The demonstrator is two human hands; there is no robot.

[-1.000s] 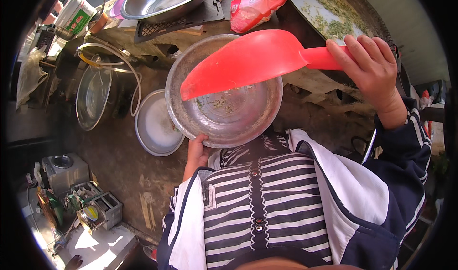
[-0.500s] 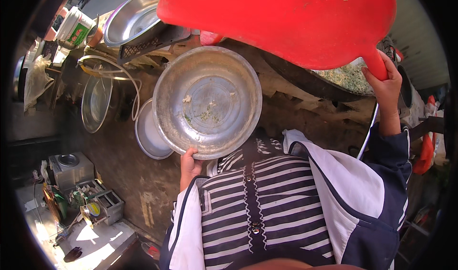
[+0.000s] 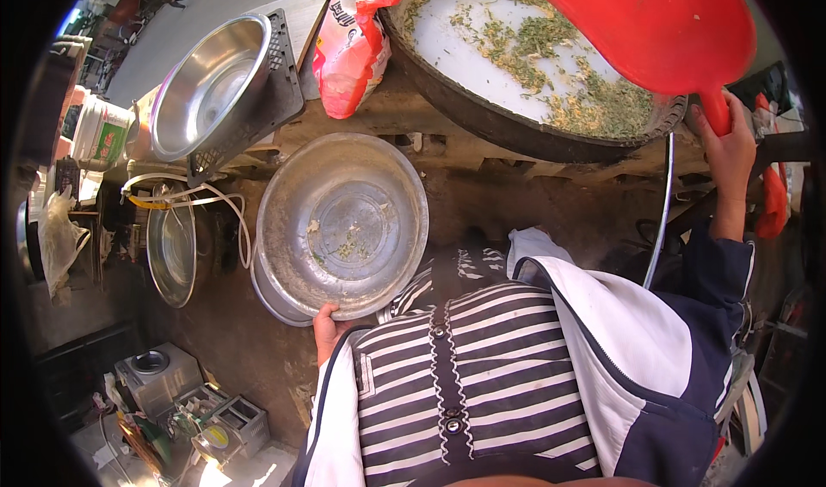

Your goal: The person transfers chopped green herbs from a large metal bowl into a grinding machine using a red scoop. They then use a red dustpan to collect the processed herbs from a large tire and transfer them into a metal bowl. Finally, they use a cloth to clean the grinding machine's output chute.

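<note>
My left hand [image 3: 328, 333] grips the near rim of a worn metal basin [image 3: 348, 220], tilted so its inside shows, with a few green and pale scraps on the bottom. My right hand [image 3: 731, 156] is closed round the short handle of a large red plastic scoop [image 3: 662, 22]. The scoop's blade reaches over a wide, dark-rimmed round pan [image 3: 525, 138] and hides its far right part. In that pan, chopped greens and yellowish bits [image 3: 594, 108] lie over a smooth white surface [image 3: 482, 57].
A red plastic bag [image 3: 353, 57] lies against the pan's left side. Further left, a shiny steel basin [image 3: 215, 87] leans on a black crate [image 3: 288, 83]. A pale hose [image 3: 232, 196] hangs by a glass-like bowl [image 3: 172, 246]. A metal device [image 3: 159, 375] stands lower left.
The red scoop has moved right and up, uncovering the pan and its chopped greens. The basin in my left hand has shifted left and lower in view. The whole view has also shifted.
</note>
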